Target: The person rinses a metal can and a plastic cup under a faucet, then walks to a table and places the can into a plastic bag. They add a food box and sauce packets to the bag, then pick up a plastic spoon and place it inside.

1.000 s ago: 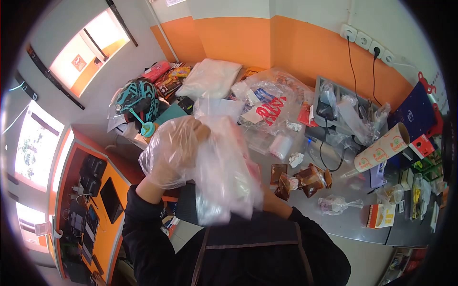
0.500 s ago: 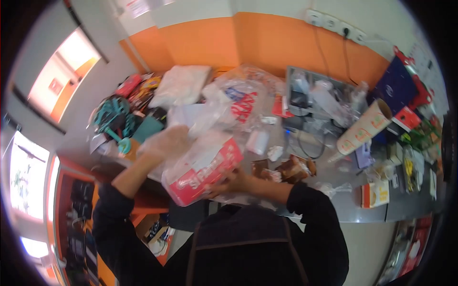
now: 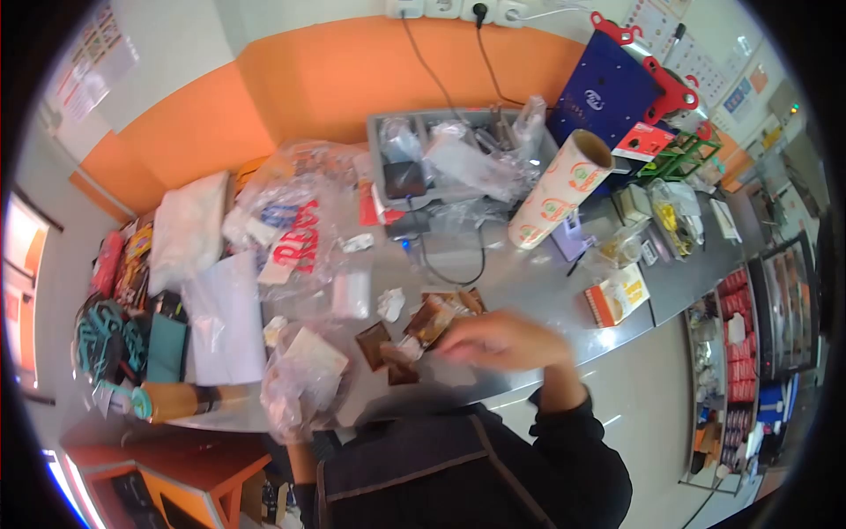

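A clear plastic bag (image 3: 326, 357) with pale paper-like contents is at the table's front edge. My left hand (image 3: 291, 414) is mostly hidden behind this crumpled plastic, so its fingers cannot be made out. My right hand (image 3: 502, 342) reaches over the front of the table, its fingers smeared by motion. Just left of its fingertips lie brown torn wrappers (image 3: 430, 319) and a smaller brown packet (image 3: 374, 344). A crumpled white tissue (image 3: 390, 304) rests behind them.
Behind are a grey divided tray (image 3: 379, 159) and a printed cardboard tube (image 3: 560, 194). A black cable (image 3: 454, 280) loops nearby. An orange-brown bottle (image 3: 176, 401) lies at the left, near a white paper stack (image 3: 227, 317). An orange-white box (image 3: 617, 297) stands right.
The view has turned to the right. The red and white package that was between my hands is no longer visible. My right hand has moved over beside the brown wrappers.
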